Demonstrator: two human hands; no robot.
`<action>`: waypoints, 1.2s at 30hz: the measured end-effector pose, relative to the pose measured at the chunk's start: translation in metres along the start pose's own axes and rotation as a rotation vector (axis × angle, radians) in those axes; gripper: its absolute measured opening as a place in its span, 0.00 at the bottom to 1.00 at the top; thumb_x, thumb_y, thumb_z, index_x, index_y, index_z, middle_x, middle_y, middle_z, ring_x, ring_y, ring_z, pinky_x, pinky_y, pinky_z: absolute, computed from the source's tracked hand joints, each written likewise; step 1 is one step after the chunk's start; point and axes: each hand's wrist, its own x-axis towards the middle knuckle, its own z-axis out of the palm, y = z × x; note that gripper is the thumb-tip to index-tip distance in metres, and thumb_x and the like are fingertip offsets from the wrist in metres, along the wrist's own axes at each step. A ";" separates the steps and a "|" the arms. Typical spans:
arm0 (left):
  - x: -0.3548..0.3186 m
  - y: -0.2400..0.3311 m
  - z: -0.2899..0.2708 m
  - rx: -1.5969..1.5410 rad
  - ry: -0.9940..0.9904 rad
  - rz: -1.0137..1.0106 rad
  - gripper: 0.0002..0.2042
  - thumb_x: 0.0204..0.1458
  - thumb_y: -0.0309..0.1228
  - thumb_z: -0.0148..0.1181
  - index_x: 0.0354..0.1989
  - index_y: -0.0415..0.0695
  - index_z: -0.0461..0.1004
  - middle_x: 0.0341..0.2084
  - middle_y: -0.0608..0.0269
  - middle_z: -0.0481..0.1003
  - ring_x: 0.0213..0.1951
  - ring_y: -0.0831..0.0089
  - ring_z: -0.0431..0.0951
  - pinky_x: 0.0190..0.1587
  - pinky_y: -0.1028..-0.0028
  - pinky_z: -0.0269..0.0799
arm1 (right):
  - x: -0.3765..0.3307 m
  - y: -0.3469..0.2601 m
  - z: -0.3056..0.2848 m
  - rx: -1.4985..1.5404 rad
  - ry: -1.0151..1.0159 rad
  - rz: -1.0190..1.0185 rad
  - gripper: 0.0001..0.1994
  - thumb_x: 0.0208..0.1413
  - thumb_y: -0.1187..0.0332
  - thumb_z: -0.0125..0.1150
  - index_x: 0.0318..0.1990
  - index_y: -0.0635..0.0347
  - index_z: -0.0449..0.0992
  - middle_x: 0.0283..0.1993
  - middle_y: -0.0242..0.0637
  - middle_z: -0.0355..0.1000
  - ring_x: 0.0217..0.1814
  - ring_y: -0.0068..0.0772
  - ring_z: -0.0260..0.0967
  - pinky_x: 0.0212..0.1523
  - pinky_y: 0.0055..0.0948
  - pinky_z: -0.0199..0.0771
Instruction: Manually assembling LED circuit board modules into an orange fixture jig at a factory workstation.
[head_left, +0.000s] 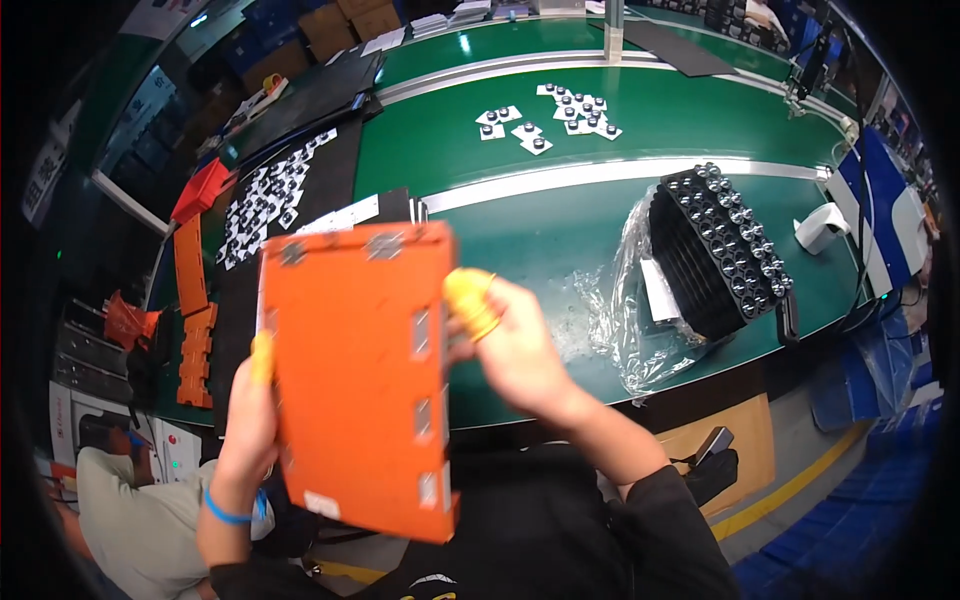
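Observation:
A flat orange rectangular panel [350,380] with metal clips along its top and right edges is held up in front of me, slightly tilted. My left hand [250,425] grips its left edge, with a yellow finger cot on the thumb. Around the right edge, near the upper corner, closes my right hand [520,345]; it wears yellow finger cots too and is a little blurred. The fingers of both hands are partly hidden behind the panel. White strips [352,214] show just past its top edge.
A black rack of shiny round pieces [728,240] stands at right beside crumpled clear plastic [640,340]. Small black parts on white cards [570,110] lie on the green surface, more on the black mat [270,205]. Orange pieces [190,265] lie left; a person [130,515] is lower left.

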 end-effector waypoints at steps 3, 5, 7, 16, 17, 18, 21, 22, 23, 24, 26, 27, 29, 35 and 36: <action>0.058 -0.002 0.036 0.016 -0.200 -0.138 0.26 0.66 0.48 0.43 0.51 0.34 0.72 0.40 0.58 0.78 0.38 0.75 0.80 0.42 0.71 0.77 | 0.028 0.000 -0.037 -0.180 0.133 -0.108 0.17 0.61 0.65 0.61 0.50 0.68 0.67 0.43 0.37 0.73 0.43 0.22 0.71 0.45 0.22 0.72; 0.088 -0.003 0.081 0.066 -0.267 -0.145 0.26 0.66 0.48 0.44 0.49 0.33 0.73 0.39 0.59 0.79 0.36 0.75 0.80 0.40 0.71 0.77 | 0.041 -0.006 -0.067 -0.207 0.260 -0.067 0.20 0.59 0.68 0.62 0.54 0.71 0.66 0.46 0.40 0.73 0.45 0.26 0.74 0.44 0.25 0.76; 0.122 -0.023 0.103 0.097 -0.329 -0.133 0.26 0.66 0.49 0.41 0.47 0.33 0.74 0.36 0.57 0.79 0.36 0.73 0.81 0.39 0.71 0.76 | 0.064 -0.014 -0.102 -0.300 0.263 0.001 0.19 0.59 0.68 0.62 0.52 0.70 0.67 0.40 0.38 0.74 0.36 0.23 0.74 0.35 0.25 0.76; 0.180 -0.062 0.142 0.204 -0.473 -0.335 0.27 0.68 0.46 0.34 0.45 0.31 0.71 0.31 0.51 0.78 0.32 0.64 0.82 0.34 0.67 0.81 | 0.100 0.004 -0.175 -0.496 0.397 0.227 0.17 0.57 0.67 0.63 0.46 0.73 0.71 0.37 0.41 0.75 0.31 0.25 0.74 0.31 0.25 0.75; 0.181 -0.062 0.143 0.202 -0.483 -0.354 0.26 0.68 0.45 0.34 0.46 0.31 0.71 0.32 0.51 0.78 0.33 0.64 0.82 0.35 0.66 0.81 | 0.100 0.006 -0.179 -0.533 0.394 0.224 0.17 0.56 0.66 0.64 0.46 0.73 0.71 0.36 0.40 0.75 0.30 0.24 0.74 0.30 0.24 0.75; 0.181 -0.061 0.144 0.200 -0.493 -0.372 0.26 0.68 0.45 0.34 0.47 0.31 0.71 0.34 0.50 0.79 0.34 0.64 0.82 0.36 0.66 0.81 | 0.101 0.008 -0.183 -0.569 0.390 0.219 0.18 0.56 0.66 0.64 0.45 0.72 0.71 0.35 0.39 0.75 0.29 0.24 0.74 0.29 0.24 0.74; 0.188 -0.059 0.148 0.264 -0.568 -0.455 0.25 0.67 0.46 0.35 0.50 0.33 0.70 0.38 0.50 0.79 0.35 0.64 0.83 0.39 0.66 0.81 | 0.105 0.016 -0.189 -0.775 0.470 0.222 0.20 0.54 0.61 0.67 0.43 0.73 0.74 0.33 0.40 0.77 0.30 0.24 0.74 0.31 0.25 0.74; 0.189 -0.059 0.149 0.300 -0.593 -0.470 0.26 0.67 0.45 0.35 0.50 0.31 0.69 0.37 0.48 0.78 0.36 0.64 0.83 0.39 0.66 0.81 | 0.107 0.016 -0.186 -0.918 0.485 0.221 0.21 0.53 0.60 0.68 0.42 0.74 0.76 0.33 0.41 0.78 0.30 0.24 0.75 0.32 0.25 0.74; 0.193 -0.060 0.146 0.310 -0.638 -0.490 0.25 0.65 0.44 0.40 0.50 0.29 0.68 0.38 0.47 0.77 0.33 0.63 0.83 0.33 0.68 0.82 | 0.106 0.013 -0.183 -1.061 0.499 0.235 0.25 0.51 0.54 0.68 0.40 0.74 0.78 0.32 0.46 0.79 0.31 0.32 0.77 0.35 0.29 0.75; 0.195 -0.058 0.146 0.308 -0.637 -0.493 0.25 0.65 0.44 0.40 0.50 0.29 0.68 0.38 0.47 0.77 0.33 0.63 0.83 0.33 0.68 0.82 | 0.107 0.008 -0.178 -1.061 0.496 0.238 0.25 0.51 0.54 0.68 0.40 0.74 0.78 0.32 0.46 0.79 0.31 0.32 0.77 0.35 0.29 0.75; 0.194 -0.053 0.148 0.578 -0.639 -0.457 0.24 0.63 0.42 0.47 0.48 0.26 0.67 0.37 0.45 0.77 0.30 0.62 0.83 0.24 0.71 0.81 | 0.107 0.007 -0.174 -1.272 0.524 0.276 0.29 0.48 0.46 0.66 0.34 0.73 0.79 0.33 0.54 0.78 0.36 0.47 0.79 0.40 0.38 0.76; 0.194 -0.046 0.148 0.565 -0.664 -0.444 0.22 0.60 0.40 0.52 0.42 0.25 0.69 0.33 0.45 0.77 0.24 0.61 0.82 0.18 0.72 0.78 | 0.108 0.008 -0.179 -1.312 0.513 0.270 0.30 0.48 0.44 0.64 0.33 0.72 0.79 0.32 0.55 0.78 0.36 0.49 0.78 0.40 0.39 0.75; 0.199 -0.034 0.151 0.834 -0.774 -0.396 0.26 0.61 0.45 0.52 0.34 0.25 0.70 0.23 0.49 0.75 0.19 0.63 0.80 0.21 0.72 0.81 | 0.109 0.005 -0.188 -1.415 0.514 0.314 0.31 0.48 0.41 0.62 0.31 0.70 0.79 0.30 0.54 0.77 0.35 0.52 0.77 0.39 0.41 0.75; 0.232 0.008 0.143 1.299 -0.487 0.279 0.24 0.57 0.43 0.55 0.17 0.34 0.76 0.15 0.46 0.76 0.21 0.60 0.82 0.31 0.65 0.79 | 0.103 -0.004 -0.170 -1.597 0.507 0.331 0.31 0.51 0.40 0.60 0.32 0.69 0.80 0.29 0.53 0.77 0.35 0.53 0.77 0.38 0.42 0.76; 0.258 -0.015 0.133 1.397 -0.131 0.720 0.19 0.55 0.39 0.56 0.21 0.35 0.77 0.24 0.42 0.77 0.29 0.53 0.81 0.36 0.61 0.78 | 0.105 -0.003 -0.166 -1.605 0.494 0.323 0.31 0.51 0.40 0.60 0.32 0.69 0.80 0.29 0.53 0.77 0.35 0.53 0.77 0.38 0.42 0.76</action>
